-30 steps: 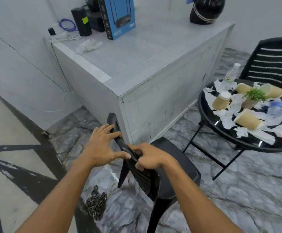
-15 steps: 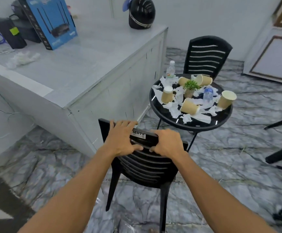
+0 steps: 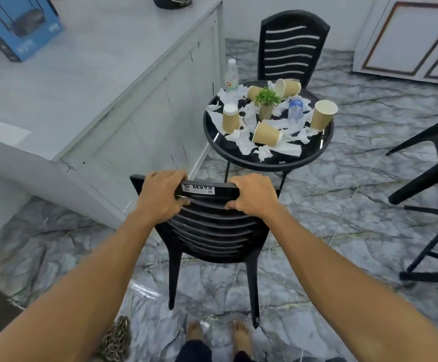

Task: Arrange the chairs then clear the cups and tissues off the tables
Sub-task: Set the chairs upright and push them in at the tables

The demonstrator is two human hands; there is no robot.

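Both hands have swung the black slatted plastic chair (image 3: 210,231) round from the corner of the long pale grey table (image 3: 95,82). It now faces the round black glass-topped table (image 3: 222,146) square-on, near it but not touching, with its back toward the person. The left hand (image 3: 160,197) and right hand (image 3: 254,195) each keep a grip clamped on the top rail, fingers curled over the far side and thumbs on the near side, either side of a white label (image 3: 199,188). Whether the legs are on the grey marble floor (image 3: 343,231) or just off it, I cannot tell. From where I stand, the worry is the push forward. The seat front is hidden behind the backrest, so it could knock the round table's thin legs or rim, and that top is crowded. Brown paper cups (image 3: 267,134), two upright and others on their sides, lie among crumpled white tissues (image 3: 246,145). A clear plastic bottle (image 3: 231,77) stands near the far-left rim and a small potted green plant (image 3: 267,100) sits in the middle. A jolt would likely roll cups off or topple the bottle. Drifting left would scrape the chair along the long table's side panel. Underfoot, a heap of metal chain (image 3: 116,340) lies just beside the bare feet (image 3: 194,333) and could catch a step. A second black chair (image 3: 289,48) sits beyond the round table, and a third black chair (image 3: 434,158) appears tipped over at the right.
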